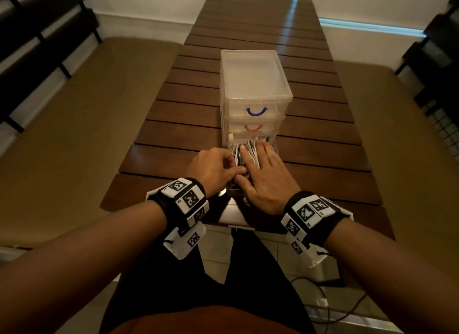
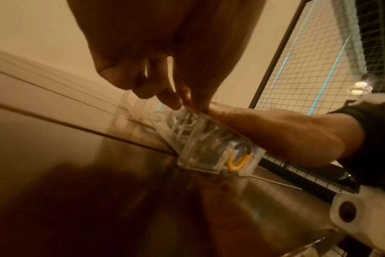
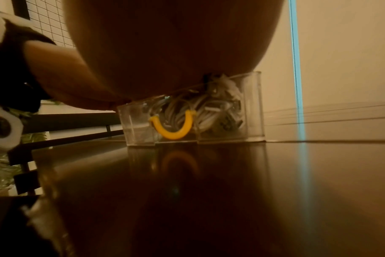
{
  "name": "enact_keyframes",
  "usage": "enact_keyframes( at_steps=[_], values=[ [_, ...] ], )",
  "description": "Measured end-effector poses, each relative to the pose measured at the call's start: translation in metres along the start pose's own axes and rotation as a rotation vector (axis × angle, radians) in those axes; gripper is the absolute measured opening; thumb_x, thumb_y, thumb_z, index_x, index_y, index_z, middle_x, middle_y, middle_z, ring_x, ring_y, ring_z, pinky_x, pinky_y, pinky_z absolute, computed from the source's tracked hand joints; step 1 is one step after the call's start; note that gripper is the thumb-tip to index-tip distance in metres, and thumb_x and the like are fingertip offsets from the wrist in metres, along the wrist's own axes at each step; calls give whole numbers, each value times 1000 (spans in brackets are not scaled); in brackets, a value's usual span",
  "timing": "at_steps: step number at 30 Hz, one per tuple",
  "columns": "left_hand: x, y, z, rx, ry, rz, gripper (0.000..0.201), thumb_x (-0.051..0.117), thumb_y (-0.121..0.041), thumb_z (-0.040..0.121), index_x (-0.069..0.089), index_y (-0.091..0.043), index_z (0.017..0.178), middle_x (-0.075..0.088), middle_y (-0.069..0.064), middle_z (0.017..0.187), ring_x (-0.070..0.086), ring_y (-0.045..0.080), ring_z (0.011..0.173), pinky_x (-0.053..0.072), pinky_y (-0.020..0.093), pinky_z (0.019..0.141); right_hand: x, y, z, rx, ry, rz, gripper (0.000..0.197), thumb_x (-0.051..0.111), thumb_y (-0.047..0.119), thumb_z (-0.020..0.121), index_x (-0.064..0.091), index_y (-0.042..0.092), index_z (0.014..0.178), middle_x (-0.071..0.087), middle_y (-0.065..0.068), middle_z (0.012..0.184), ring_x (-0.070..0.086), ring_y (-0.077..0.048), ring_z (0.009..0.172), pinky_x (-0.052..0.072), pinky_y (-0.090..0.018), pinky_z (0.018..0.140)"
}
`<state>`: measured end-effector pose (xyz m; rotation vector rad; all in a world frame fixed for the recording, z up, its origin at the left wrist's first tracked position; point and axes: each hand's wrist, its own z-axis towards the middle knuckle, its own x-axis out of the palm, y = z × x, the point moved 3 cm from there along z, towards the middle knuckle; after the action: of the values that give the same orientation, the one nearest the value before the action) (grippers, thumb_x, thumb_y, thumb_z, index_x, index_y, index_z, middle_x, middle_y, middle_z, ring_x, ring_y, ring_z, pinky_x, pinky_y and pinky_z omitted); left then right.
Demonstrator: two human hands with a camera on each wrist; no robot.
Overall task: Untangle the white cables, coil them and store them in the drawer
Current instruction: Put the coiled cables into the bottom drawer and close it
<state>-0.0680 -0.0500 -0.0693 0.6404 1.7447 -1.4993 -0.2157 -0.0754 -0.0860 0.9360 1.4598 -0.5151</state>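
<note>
A clear drawer (image 1: 274, 145) with a yellow handle (image 3: 174, 132) stands pulled out of the bottom of a clear three-drawer unit (image 1: 253, 85). It is full of white cables (image 1: 238, 152), which also show through its front wall (image 3: 215, 111). My right hand (image 1: 258, 159) lies flat on top of the cables with its fingers straight, pressing down. My left hand (image 1: 223, 163) is at the drawer's left edge, its fingers (image 2: 165, 97) and thumb curled and pinching at the rim (image 2: 198, 147). The two thumbs touch over the front of the drawer.
The unit stands on a dark slatted wooden table (image 1: 323, 159) near its front edge. Above the pulled-out drawer are a drawer with a blue handle (image 1: 257, 111) and one with a red handle (image 1: 253, 128), both pushed in. Black wire-grid shelves (image 1: 437, 85) stand to the right.
</note>
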Motion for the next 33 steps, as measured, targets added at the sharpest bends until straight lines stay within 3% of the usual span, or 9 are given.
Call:
enact_keyframes(
  at_steps=[4,6,9,12,15,21,27,30,33],
  values=[
    [-4,-2,9,-15,120,-87,22,70,-41,83,67,-23,71,67,-7,67,64,8,63,48,25,58,-1,0,2,-3,17,5,69,22,57,98,-10,29,153,-18,-14,159,-18,-27,147,-8,-38,119],
    [-13,-1,19,-62,37,-217,15,68,-35,86,72,-22,80,70,-7,72,66,5,63,52,21,57,-2,0,2,-7,17,2,70,22,57,98,-10,28,153,-18,-13,159,-18,-27,147,-9,-37,118],
    [-25,1,32,-73,-162,-214,10,69,-28,85,73,-22,92,69,-11,82,63,0,74,48,15,65,-1,1,2,-8,6,6,71,23,56,98,-10,25,153,-17,-13,160,-18,-27,147,-9,-38,119],
    [-16,-1,34,-45,-109,-186,17,68,-27,85,74,-22,100,73,-9,90,67,2,82,57,27,79,1,2,1,-11,-6,14,72,24,56,98,-9,24,153,-18,-9,160,-19,-28,147,-8,-41,120],
    [-6,-4,33,-23,-88,-110,17,68,-33,85,73,-27,100,71,-10,86,66,5,79,57,31,78,0,3,2,-16,4,7,72,22,56,98,-10,22,153,-19,-7,160,-20,-28,147,-9,-40,120],
    [3,-9,26,-125,-215,-177,27,75,-30,80,70,-22,106,72,-4,99,66,14,90,56,32,79,-1,3,2,-26,-8,19,70,24,52,100,-7,20,154,-14,-7,161,-18,-24,147,-13,-34,116],
    [5,-9,25,-114,-121,-173,21,64,-26,89,70,-29,109,71,-4,101,64,13,92,49,26,74,0,2,4,-22,13,31,70,24,52,100,-7,20,154,-14,-6,161,-19,-24,147,-9,-37,119],
    [9,-12,27,-74,16,-16,26,48,-33,94,69,-29,109,68,2,104,64,21,93,51,33,75,-2,3,4,-31,7,32,69,26,49,100,-6,18,154,-13,-7,161,-18,-24,147,-11,-35,117],
    [7,-17,29,-60,62,175,31,40,-36,94,63,-28,114,63,5,114,61,28,97,41,34,72,-1,3,4,-38,-6,21,69,27,47,100,-4,17,154,-12,-8,162,-17,-25,148,-11,-34,117]
  ],
)
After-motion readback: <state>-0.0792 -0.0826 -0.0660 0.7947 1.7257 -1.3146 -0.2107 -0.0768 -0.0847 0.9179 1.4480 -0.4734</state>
